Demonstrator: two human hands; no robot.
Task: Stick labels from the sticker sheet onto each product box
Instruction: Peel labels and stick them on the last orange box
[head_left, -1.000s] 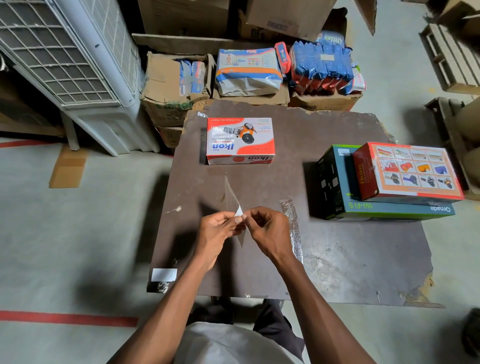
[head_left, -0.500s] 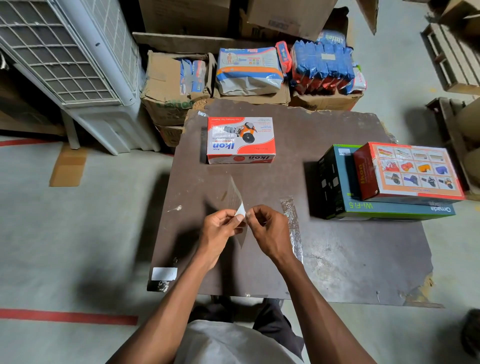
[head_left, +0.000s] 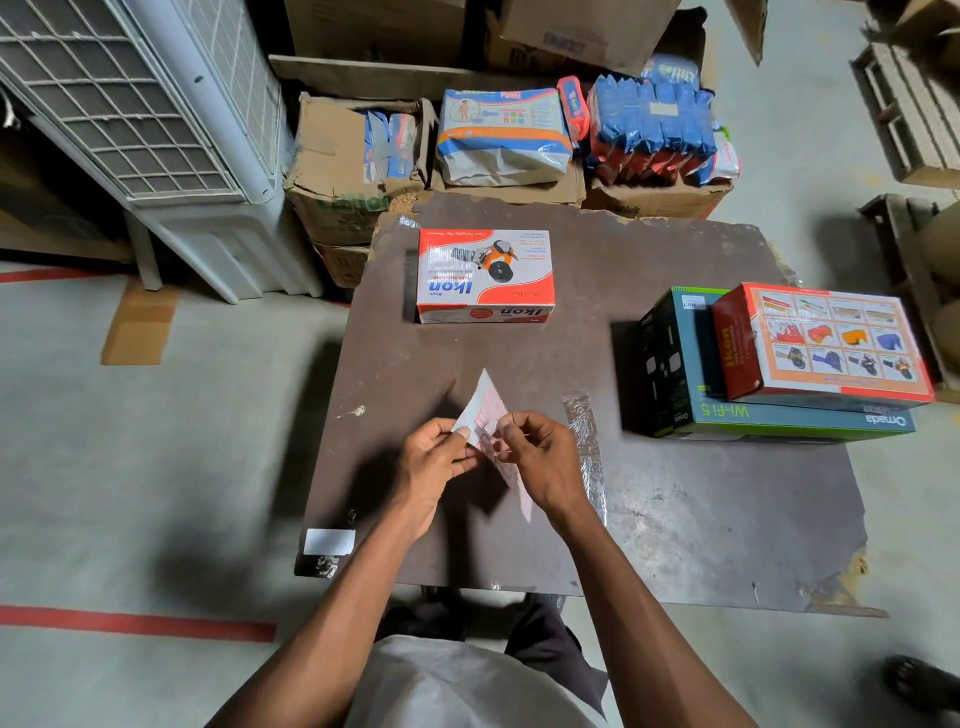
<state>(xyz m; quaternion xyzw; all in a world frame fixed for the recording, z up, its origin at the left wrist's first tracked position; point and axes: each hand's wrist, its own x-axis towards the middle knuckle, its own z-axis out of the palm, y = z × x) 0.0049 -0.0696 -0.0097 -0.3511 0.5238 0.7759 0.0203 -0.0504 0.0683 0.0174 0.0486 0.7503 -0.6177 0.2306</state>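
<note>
In the head view, the sticker sheet (head_left: 491, 415) is held up above the near middle of the dark desk (head_left: 675, 493), between the two hands. It stands tilted on edge, its long axis running from a raised point on the far side down toward the person, so that only a narrow face with pink print is seen. The left hand (head_left: 431, 462) is placed on the sheet's left side, its fingers (head_left: 457, 434) curled and pinching a small white corner, which is judged to be a label being lifted. The right hand (head_left: 540, 462) is placed on the right side, its fingers (head_left: 511, 428) pressed together in a pinch on the sheet's upper edge. Whether the label is fully free of the backing cannot be told.

The white and red Ikon box (head_left: 485, 275) is seen lying flat straight ahead of the fingers, well apart from them at the far side of the desk, its long axis across the view. No label is made out on its visible faces. A second red box (head_left: 821, 345) is stacked on a dark teal box (head_left: 685, 364) off to the right, nearer the right hand. The box ahead lies about equally from both hands, so a forward reach is judged to be what the coming move calls for.
</note>
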